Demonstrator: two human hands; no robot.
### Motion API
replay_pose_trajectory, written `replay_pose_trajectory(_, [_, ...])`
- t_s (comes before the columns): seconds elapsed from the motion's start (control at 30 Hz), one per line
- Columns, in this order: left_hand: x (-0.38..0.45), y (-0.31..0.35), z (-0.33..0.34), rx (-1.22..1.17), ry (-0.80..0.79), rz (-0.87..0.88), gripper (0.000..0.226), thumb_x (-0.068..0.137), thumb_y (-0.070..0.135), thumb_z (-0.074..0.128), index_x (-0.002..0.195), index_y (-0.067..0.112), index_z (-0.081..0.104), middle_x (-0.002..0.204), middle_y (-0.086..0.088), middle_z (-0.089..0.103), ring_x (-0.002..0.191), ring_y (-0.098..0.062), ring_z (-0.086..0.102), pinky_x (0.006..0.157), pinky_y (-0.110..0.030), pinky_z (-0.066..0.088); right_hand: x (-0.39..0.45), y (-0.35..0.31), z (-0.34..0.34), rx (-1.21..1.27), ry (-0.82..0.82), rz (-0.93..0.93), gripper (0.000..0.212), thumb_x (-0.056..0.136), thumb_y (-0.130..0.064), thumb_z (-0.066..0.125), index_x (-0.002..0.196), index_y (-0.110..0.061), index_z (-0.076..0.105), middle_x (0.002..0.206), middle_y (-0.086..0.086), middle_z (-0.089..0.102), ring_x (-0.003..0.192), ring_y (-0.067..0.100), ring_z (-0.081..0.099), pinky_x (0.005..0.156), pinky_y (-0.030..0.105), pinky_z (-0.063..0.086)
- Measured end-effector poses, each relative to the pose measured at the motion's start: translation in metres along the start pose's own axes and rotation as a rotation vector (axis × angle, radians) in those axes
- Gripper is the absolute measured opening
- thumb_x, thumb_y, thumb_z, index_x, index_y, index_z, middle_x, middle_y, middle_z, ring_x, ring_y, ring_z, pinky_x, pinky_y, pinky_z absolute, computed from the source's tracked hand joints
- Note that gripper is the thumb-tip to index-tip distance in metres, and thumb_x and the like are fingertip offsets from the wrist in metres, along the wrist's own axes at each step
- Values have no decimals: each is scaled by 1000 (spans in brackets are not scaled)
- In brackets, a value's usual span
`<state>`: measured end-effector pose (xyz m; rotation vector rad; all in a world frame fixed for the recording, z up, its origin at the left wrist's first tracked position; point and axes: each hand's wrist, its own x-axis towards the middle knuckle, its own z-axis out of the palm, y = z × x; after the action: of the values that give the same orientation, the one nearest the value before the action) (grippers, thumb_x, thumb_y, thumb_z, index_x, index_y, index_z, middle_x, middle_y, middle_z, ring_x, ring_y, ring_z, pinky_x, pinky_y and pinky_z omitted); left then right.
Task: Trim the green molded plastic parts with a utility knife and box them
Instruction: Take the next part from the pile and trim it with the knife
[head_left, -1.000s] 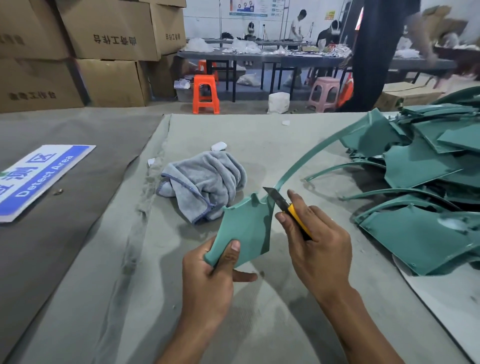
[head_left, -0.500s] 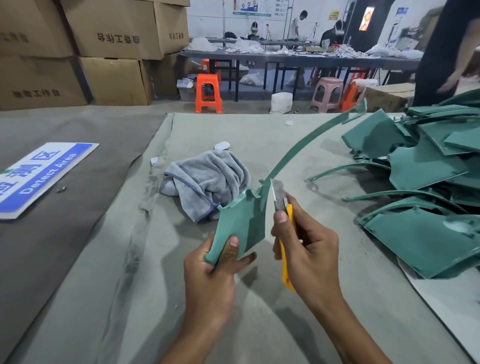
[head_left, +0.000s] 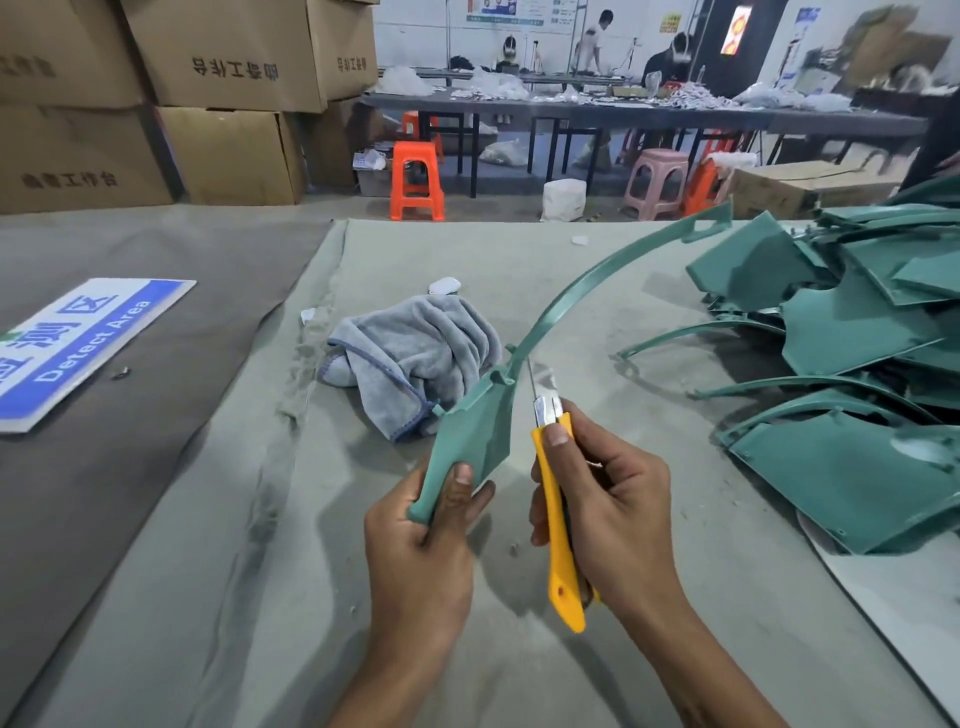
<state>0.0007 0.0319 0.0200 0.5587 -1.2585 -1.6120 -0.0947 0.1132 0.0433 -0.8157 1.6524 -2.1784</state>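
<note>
My left hand grips the lower edge of a green molded plastic part, held upright above the table; its long curved arm sweeps up to the right. My right hand holds a yellow utility knife upright, thumb on the slider. The bare blade tip lies against the part's right edge, where the arm joins the flat panel. A heap of more green parts lies at the right.
A crumpled grey towel lies just behind the held part on the grey felt table cover. A blue "Detect Area" sign lies at the left. Cardboard boxes, stools and work tables stand beyond.
The knife has swung from slanting across the part's top to standing upright along its right edge. The part has tilted more upright in my left hand. A person at the back right has left the view.
</note>
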Motion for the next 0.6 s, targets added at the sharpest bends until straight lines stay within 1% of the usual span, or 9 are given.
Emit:
replay_pose_trajectory(0.07, [-1,2,1,-3,-1,18,19,95,26,68,98,40,80,98,3,79,98,-19,76,85,-32,61,-3,0,0,25,0,-41,32,91,-36,66,121,-36,77,63,6,60,43,25,58,41,33,52])
replay_pose_trajectory(0.13, [-2,2,0,-10,5,22,21,94,25,66,98,41,80,99,3,79,99,-20,76,84,-30,61,-5,0,1,42,13,-70,33,95,-31,65,126,-31,76,63,6,61,43,24,58,41,33,51])
replay_pose_trajectory(0.23, [-3,3,1,-23,11,9,26,96,20,64,95,40,81,94,2,79,98,-21,76,83,-31,61,-7,-2,0,89,38,-70,39,96,-30,66,130,-13,74,64,6,61,42,23,57,41,31,50])
replay_pose_trajectory(0.27, [-3,3,1,-13,9,10,27,95,19,62,94,38,81,93,1,78,97,-20,76,83,-30,61,-8,-3,0,107,23,-60,39,95,-30,68,129,-13,74,64,7,61,43,24,57,41,31,50])
replay_pose_trajectory(0.3, [-3,3,1,8,5,12,25,95,19,61,94,34,82,92,0,78,96,-20,76,83,-29,61,-9,-4,2,119,-4,-43,37,94,-32,69,127,-16,75,65,8,62,43,25,57,41,31,50])
replay_pose_trajectory(0.37, [-3,3,0,58,-1,22,19,96,18,61,97,21,80,91,-3,79,93,-22,76,80,-24,60,-12,-7,7,125,-68,-7,34,92,-38,70,121,-23,78,65,9,62,44,26,59,41,32,51])
replay_pose_trajectory(0.43, [-4,2,-2,121,-11,48,20,97,18,61,103,7,76,88,-3,79,88,-18,77,77,-20,59,-15,-7,12,140,-122,25,26,95,-36,67,112,-22,81,65,9,61,45,27,58,42,32,51])
replay_pose_trajectory(0.5, [-5,2,-3,167,-27,85,23,98,19,60,105,2,74,84,0,78,83,-13,76,74,-19,58,-17,-8,15,171,-156,50,22,98,-34,64,104,-22,81,64,10,61,45,27,57,43,31,51])
replay_pose_trajectory(0.6, [-4,2,-6,245,-20,142,28,98,25,59,104,3,74,78,2,76,75,-10,75,65,-16,54,-19,-8,18,204,-159,74,22,97,-34,65,101,-19,80,67,10,62,44,27,56,43,31,50])
